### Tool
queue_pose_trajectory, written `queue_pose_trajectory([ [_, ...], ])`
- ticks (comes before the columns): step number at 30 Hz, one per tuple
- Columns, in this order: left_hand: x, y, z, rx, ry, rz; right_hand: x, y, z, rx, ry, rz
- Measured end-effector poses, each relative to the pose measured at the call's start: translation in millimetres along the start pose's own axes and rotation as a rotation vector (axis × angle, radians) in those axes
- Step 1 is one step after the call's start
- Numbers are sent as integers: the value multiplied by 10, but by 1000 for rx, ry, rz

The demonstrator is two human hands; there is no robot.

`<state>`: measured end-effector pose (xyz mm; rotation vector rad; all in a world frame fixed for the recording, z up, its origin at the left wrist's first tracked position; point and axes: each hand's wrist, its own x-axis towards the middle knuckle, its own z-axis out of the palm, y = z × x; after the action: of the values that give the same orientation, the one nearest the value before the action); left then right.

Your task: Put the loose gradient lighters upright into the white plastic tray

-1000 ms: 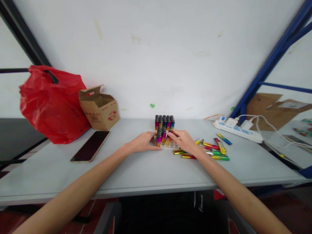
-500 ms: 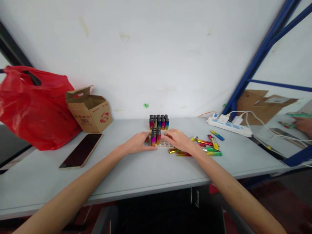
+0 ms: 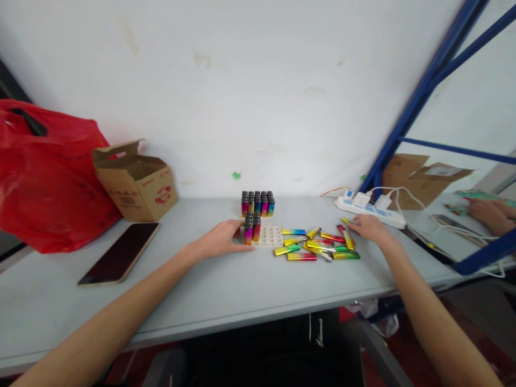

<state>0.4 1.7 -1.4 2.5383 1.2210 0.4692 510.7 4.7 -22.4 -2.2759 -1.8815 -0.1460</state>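
A white tray with round holes (image 3: 271, 237) lies on the table, and upright lighters (image 3: 252, 228) with black tops and shiny gradient bodies fill its left end. My left hand (image 3: 226, 238) is curled round that end, thumb in front and fingers behind. Off to the right, my right hand (image 3: 368, 227) pinches a yellow-ended lighter (image 3: 345, 220) at the far edge of a loose pile; its other end is hidden under the fingers. Metallic gradient lighters (image 3: 322, 246) make up the pile, lying on their sides between the tray and my right hand.
Behind the tray stands a block of upright lighters (image 3: 258, 204). A phone (image 3: 121, 253), an open carton (image 3: 139, 185) and a red plastic bag (image 3: 52, 177) are at left. At right are a power strip (image 3: 371, 210), a blue frame (image 3: 419, 91) and another person's hand (image 3: 489, 212).
My right hand has moved from the tray rightward to the far side of the pile and closed on a lighter. My left hand stays at the tray's left end. The view has shifted slightly.
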Motion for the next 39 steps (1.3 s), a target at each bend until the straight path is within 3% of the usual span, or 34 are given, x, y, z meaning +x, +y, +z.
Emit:
queue_pose_trajectory([
  [2, 0, -1, -1, -13, -3, 8, -25, 83, 20, 41, -47, -33],
  [6, -2, 6, -5, -21, 5, 16, -49, -131, -107, 291, 116, -78],
  [13, -6, 5, 10, -20, 23, 33, -128, -1296, -479, 1241, 59, -237],
  [16, -8, 8, 6, -21, 14, 30, -124, -1795, -501, 1556, -122, -257],
  [19, -11, 22, -8, -27, 5, 25, -143, -2168, -430, 1720, -274, -278],
  [25, -15, 28, -6, -37, 4, 32, -372, -2466, -259, 1733, -519, -361],
  [28, -17, 18, -1, -30, 2, 27, -470, -2477, -233, 1648, -544, -314],
  [31, -19, 16, -4, -36, -9, 36, -525, -2493, -206, 1489, -445, -270],
  [36, -22, 22, -8, -60, 6, 49, -574, -2565, -112, 1159, -129, -334],
  [39, -20, 18, -1, -55, 16, 47, -581, -2595, -75, 1065, -12, -341],
])
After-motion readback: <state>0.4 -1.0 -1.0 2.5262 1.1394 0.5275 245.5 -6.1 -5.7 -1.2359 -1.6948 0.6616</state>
